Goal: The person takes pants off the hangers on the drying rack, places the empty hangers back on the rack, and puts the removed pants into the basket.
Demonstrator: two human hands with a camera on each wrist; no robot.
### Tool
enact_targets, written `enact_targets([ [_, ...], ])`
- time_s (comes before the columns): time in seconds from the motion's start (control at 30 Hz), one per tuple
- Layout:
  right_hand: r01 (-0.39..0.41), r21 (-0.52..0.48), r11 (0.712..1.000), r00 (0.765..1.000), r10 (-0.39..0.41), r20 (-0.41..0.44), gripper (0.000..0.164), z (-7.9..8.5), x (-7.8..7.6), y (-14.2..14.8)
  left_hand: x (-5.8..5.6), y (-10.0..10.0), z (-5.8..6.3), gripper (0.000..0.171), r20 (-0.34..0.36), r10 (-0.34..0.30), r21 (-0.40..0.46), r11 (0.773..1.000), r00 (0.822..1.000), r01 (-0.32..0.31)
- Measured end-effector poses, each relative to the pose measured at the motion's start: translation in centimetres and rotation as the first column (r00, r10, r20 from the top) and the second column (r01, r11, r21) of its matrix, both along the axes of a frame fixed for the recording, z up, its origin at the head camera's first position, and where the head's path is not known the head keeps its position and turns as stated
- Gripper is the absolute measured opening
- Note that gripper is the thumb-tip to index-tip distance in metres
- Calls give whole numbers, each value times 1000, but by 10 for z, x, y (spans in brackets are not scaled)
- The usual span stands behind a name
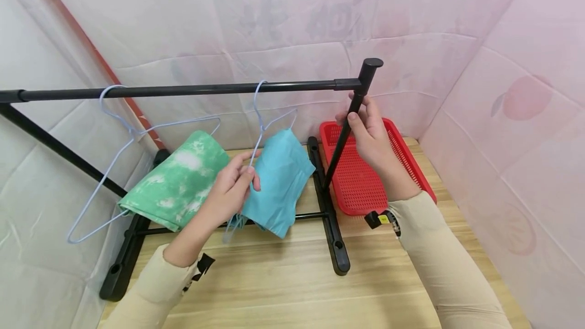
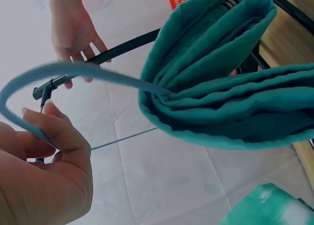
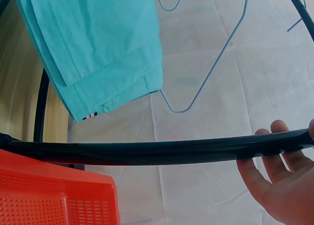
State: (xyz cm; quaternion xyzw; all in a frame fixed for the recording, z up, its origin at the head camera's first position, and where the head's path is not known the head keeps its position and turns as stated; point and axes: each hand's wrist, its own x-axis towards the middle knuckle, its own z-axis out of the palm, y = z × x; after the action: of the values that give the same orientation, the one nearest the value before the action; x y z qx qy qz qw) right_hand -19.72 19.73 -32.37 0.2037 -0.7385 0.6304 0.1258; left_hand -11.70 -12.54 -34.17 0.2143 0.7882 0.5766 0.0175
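My left hand (image 1: 227, 189) pinches the side of a pale blue wire hanger (image 1: 257, 138), whose hook is over the top rail. A folded turquoise garment (image 1: 282, 182) with stitched seams hangs over this hanger's lower part. Farther left, a second pale blue hanger (image 1: 118, 155) is hooked on the rail, carrying a folded green-and-white tie-dye cloth (image 1: 185, 174). With thumb and fingers around it, my right hand (image 1: 376, 138) holds the right upright post (image 1: 337, 156) of the black clothes rack just below its top. In the right wrist view the post (image 3: 147, 153) crosses below the turquoise garment (image 3: 98, 53).
The rack's top rail (image 1: 192, 90) spans from the left edge to the right post. A red plastic basket (image 1: 361, 187) stands behind and right of the rack's right foot (image 1: 335, 248). The wooden tabletop (image 1: 274, 283) lies underneath, with pale sheet walls (image 1: 292, 14) around.
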Motion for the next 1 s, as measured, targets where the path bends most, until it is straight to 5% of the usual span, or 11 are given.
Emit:
enact_targets([
  [0.3, -1, -8, 1000, 1000, 1, -16, 42, -2, -1, 0, -11, 1, -3, 33, -74, 68, 14, 998, 995, -67],
  [0.67, 6, 15, 1000, 998, -5, -55, 43, -5, -3, -1, -11, 5, -6, 29, -111, 148, 72, 987, 983, -141],
  [1.0, 16, 33, 999, 998, -14, -65, 42, 15, 13, -13, -10, 5, -5, 28, -127, 174, 101, 982, 977, -162],
])
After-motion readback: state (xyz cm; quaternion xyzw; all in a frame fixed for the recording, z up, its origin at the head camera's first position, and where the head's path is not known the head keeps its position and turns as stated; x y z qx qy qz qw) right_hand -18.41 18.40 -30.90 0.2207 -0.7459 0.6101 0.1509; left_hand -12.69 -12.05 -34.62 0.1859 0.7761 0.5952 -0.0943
